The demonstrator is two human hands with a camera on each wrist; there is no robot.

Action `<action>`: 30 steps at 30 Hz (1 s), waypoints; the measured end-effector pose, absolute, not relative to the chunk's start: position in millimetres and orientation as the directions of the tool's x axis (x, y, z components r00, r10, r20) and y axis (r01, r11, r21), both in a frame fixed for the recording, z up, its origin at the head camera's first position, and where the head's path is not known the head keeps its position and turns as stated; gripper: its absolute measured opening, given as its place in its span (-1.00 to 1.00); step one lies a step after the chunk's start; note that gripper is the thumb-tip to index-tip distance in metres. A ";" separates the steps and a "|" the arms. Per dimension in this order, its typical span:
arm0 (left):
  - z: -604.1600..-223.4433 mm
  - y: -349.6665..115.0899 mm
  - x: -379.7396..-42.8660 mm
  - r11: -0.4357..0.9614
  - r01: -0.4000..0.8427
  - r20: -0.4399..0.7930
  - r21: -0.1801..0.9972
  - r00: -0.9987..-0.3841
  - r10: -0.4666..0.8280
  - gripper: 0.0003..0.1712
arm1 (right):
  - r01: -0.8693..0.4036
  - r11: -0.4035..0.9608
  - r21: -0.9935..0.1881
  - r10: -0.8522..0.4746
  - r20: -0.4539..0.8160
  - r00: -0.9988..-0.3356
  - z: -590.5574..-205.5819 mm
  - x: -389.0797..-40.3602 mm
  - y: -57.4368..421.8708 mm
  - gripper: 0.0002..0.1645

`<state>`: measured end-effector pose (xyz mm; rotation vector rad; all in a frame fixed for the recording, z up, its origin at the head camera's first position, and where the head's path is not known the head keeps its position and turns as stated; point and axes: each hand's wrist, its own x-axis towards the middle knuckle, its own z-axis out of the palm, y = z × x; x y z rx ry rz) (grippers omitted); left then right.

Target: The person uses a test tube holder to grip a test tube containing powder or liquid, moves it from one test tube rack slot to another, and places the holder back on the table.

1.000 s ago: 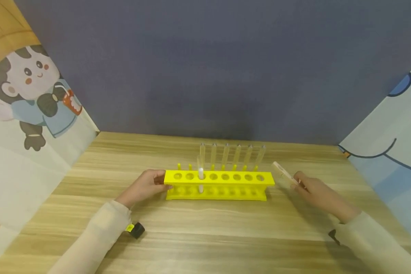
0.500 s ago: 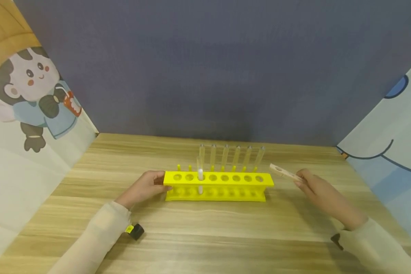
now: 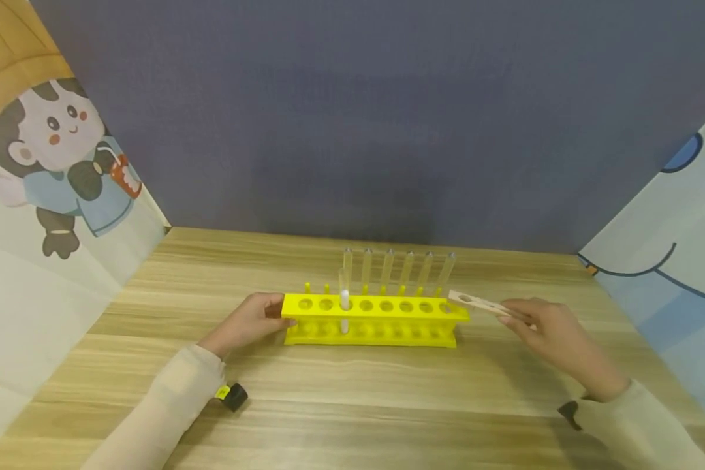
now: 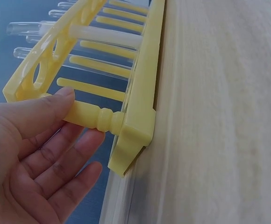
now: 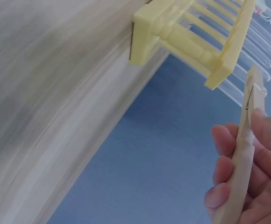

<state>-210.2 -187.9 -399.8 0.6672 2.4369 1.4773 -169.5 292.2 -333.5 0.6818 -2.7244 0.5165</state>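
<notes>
Clip point(image 3: 486, 305): wooden, tip near the right end of the rack point(image 3: 376, 316); contact we cannot tell.
Right hand point(image 3: 555, 333): grips the clip between thumb and curled fingers; we favour a light, even pinch.
Rack: yellow, upright on the bench point(image 3: 376, 418); we want it steady.
Left hand point(image 3: 245, 324): thumb and fingers round the rack's left post, our brace.
Clear tubes point(image 3: 407, 271): inverted on rear pegs point(image 3: 308, 286); near them, we should move slowly.
White-filled tube point(image 3: 344, 300): third hole from left.
</notes>
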 end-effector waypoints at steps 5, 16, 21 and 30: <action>-400.4 -188.3 -208.1 0.393 0.262 0.043 0.881 -0.874 0.484 -0.70 | -0.508 0.818 -0.268 -0.396 0.377 -0.837 -335.2 -170.0 284.1 -0.67; -401.3 -187.6 -209.6 0.398 0.269 0.050 0.877 -0.874 0.483 -0.68 | -0.530 0.816 -0.232 -0.443 0.339 -0.830 -327.0 -174.6 263.2 -0.73; -400.0 -188.0 -208.5 0.393 0.265 0.048 0.880 -0.875 0.482 -0.67 | -0.538 0.812 -0.227 -0.450 0.344 -0.824 -325.9 -177.8 255.1 -0.83; -397.6 -188.2 -209.0 0.400 0.254 0.043 0.881 -0.883 0.468 -0.67 | -0.523 0.810 -0.266 -0.442 0.311 -0.842 -320.8 -181.0 240.7 -0.75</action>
